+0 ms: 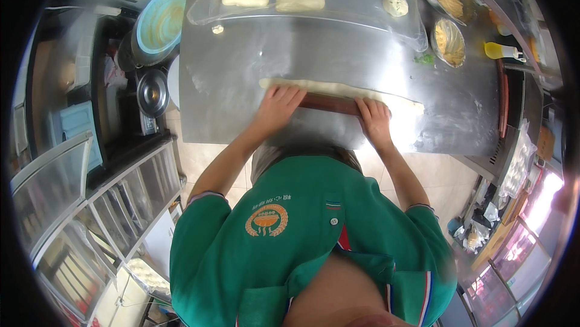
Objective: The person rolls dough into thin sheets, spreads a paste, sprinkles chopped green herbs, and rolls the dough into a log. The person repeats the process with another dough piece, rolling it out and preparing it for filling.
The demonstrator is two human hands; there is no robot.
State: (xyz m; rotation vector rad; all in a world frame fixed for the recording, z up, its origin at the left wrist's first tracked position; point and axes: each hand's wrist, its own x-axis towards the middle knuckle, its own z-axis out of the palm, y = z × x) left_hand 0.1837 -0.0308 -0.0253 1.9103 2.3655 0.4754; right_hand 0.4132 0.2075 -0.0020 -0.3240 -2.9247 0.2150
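A long strip of pale dough runs crosswise on the steel worktop, its right end nearer to me. Just on my side of it lies a dark brown wooden rolling pin, roughly parallel and close against the strip. My left hand covers the pin's left end, fingers laid over it and their tips by the dough. At the other end my right hand grips the pin in the same way. Both palms hide the pin's ends from view.
Shaped dough pieces and a flecked dough ball sit on a plastic-covered tray at the back. Right of it are a metal bowl of yellow filling, chopped greens and a yellow bottle. A blue basin stands left.
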